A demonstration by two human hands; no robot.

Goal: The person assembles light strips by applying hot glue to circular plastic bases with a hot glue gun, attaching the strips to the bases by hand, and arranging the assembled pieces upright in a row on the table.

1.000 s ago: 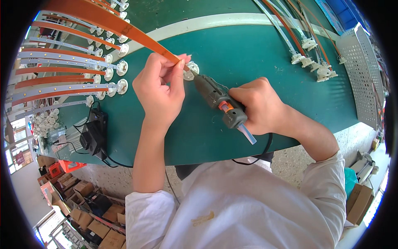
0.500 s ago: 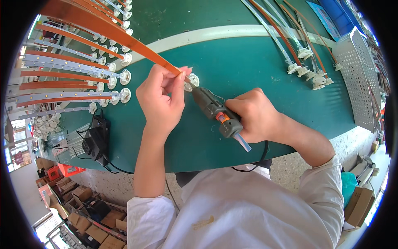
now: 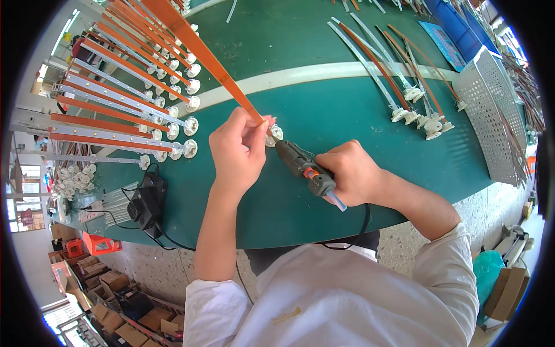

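My left hand (image 3: 237, 153) pinches the lower end of a long orange strip (image 3: 214, 63), which slants up toward the upper left. At that end, just beyond my fingertips, is a round white plastic base (image 3: 276, 135), partly hidden by them. Wrapped around a dark grey glue gun (image 3: 299, 162), my right hand (image 3: 355, 173) points its nozzle at the joint between strip and base. I cannot tell whether the nozzle touches. A translucent glue stick (image 3: 336, 200) sticks out of the gun's rear, and its trigger is hidden.
Rows of LED strips on white bases (image 3: 190, 125) fill the left side. Several more strips (image 3: 370, 63) lie at the upper right, beside a perforated metal basket (image 3: 485, 115). A black power adapter (image 3: 147, 202) and clear glue sticks (image 3: 115, 205) rest near the left front edge.
My view has shifted, so the table and rows of strips appear lower, with the left-hand rows further right. Both hands keep their grips, and the gun's nozzle stays at the base.
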